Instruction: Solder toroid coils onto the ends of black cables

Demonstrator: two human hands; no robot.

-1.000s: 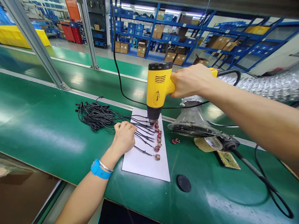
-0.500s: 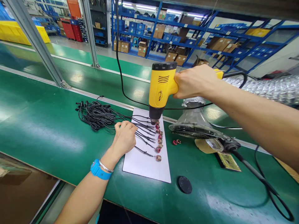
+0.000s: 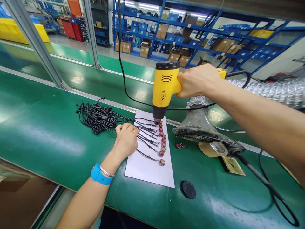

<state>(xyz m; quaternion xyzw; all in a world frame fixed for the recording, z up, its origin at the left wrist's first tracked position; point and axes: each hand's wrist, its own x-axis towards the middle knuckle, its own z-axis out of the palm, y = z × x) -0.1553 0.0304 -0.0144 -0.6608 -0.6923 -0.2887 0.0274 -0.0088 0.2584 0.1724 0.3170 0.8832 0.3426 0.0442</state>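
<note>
Green workbench [image 3: 47,133], white sheet [image 3: 147,173], black cables [image 3: 98,117] — and a yellow heat gun [image 3: 163,87] pointed nozzle-down over the sheet's far end.
The cables lie coiled left of the sheet, their loose ends running across it; the gun sits a touch higher in view than half a second ago, while sheet and cables lie as they did. The right hand [image 3: 195,81] has its fingers wrapped around the gun's handle. The left hand [image 3: 126,140] — much as before — rests over the cables at the sheet's left edge, fingers bent together (fingertips hidden, so I cannot tell whether they pinch any). Smallest, the copper-wound cores [image 3: 161,153] line the sheet's right side, the farthest near the nozzle.
</note>
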